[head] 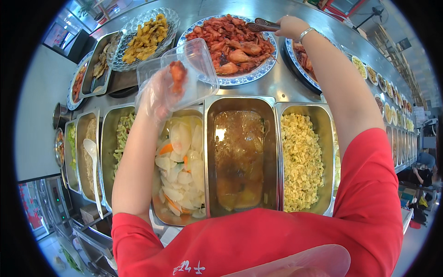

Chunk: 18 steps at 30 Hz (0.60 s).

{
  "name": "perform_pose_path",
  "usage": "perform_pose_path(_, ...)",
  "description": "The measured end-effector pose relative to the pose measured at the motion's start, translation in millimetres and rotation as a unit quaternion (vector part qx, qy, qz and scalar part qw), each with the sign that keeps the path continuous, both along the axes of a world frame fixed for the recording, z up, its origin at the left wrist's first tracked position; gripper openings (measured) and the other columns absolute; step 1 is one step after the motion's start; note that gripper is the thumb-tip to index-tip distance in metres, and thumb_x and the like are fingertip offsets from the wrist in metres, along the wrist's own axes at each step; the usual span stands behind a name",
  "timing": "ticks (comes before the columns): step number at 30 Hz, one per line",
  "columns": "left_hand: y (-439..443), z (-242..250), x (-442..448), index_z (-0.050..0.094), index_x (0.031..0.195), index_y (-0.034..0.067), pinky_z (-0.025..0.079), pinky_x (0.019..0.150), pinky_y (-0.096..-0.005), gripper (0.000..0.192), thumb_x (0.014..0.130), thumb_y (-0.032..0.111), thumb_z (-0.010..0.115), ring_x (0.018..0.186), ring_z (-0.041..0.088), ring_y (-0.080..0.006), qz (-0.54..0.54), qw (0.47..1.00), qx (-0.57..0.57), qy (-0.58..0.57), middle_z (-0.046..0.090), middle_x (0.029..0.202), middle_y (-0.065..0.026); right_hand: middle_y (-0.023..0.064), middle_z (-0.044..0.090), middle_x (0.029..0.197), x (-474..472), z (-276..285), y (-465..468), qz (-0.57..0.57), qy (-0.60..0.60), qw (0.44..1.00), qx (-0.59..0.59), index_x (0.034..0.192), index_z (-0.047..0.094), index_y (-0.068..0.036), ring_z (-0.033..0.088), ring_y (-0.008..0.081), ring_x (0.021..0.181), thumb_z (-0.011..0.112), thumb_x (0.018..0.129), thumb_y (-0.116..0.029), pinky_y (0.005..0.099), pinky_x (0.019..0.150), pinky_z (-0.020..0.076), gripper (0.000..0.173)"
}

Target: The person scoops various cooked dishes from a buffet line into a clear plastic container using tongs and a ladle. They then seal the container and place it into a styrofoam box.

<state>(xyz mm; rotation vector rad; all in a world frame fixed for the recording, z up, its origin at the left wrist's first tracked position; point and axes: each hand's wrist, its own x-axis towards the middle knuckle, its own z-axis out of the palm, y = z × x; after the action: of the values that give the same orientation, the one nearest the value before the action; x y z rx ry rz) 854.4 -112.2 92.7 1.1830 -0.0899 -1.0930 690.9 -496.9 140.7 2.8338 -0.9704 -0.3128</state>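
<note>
My left hand [154,91], in a clear plastic glove, holds a see-through plastic food box [205,85] tilted above the counter pans. A red-glazed piece of meat [178,76] shows in the box, probably chicken. With my right hand [292,27] I grip dark metal food tongs [260,26], their slotted ends at the upper right rim of a large plate [251,78]. That blue-and-white plate bears a heap of red braised meat [228,41], with drumstick-like pieces at its near side. Between the tong ends I cannot make out any food.
Nearest me stand steel pans of sliced white vegetable [176,173], brown broth [238,166] and scrambled egg [301,162]. A glass dish [169,20] holds fried yellow pieces. Another meat plate [290,46] sits under my right forearm. A white spoon [95,173] rests in a left pan.
</note>
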Motion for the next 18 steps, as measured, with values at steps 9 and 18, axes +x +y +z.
perform_pose_path(9, -7.2, -6.2, 5.5, 0.061, 0.116, 0.010, 0.049, 0.080, -0.0317, 0.029, 0.099, 0.030, 0.051, 0.093, 0.059, -0.0138, 0.002, 1.000, 0.002, 0.001, 0.065, 0.111, -0.0047, 0.0085, 0.066, 0.068, -0.8, -25.2, -7.5, -0.036, -0.094, 0.985, 0.144, 0.098, 0.071, -0.004, 0.064, 0.0202, 0.058, 0.063, 0.091, -0.038, 0.0366, 0.057, 0.0521, 0.036)
perform_pose_path(18, -45.3, -7.1, -5.3, 0.046, 0.130, -0.001, 0.053, 0.091, -0.0482, 0.037, 0.102, 0.022, 0.042, 0.116, 0.060, -0.0316, 0.029, 0.998, -0.047, 0.016, 0.056, 0.129, -0.0181, 0.0020, 0.059, 0.071, -42.4, 62.5, 44.9, -0.022, -0.173, 0.947, 0.270, 0.137, 0.057, -0.008, 0.052, 0.0073, 0.056, 0.067, 0.093, -0.031, 0.0237, 0.047, 0.0408, 0.051)
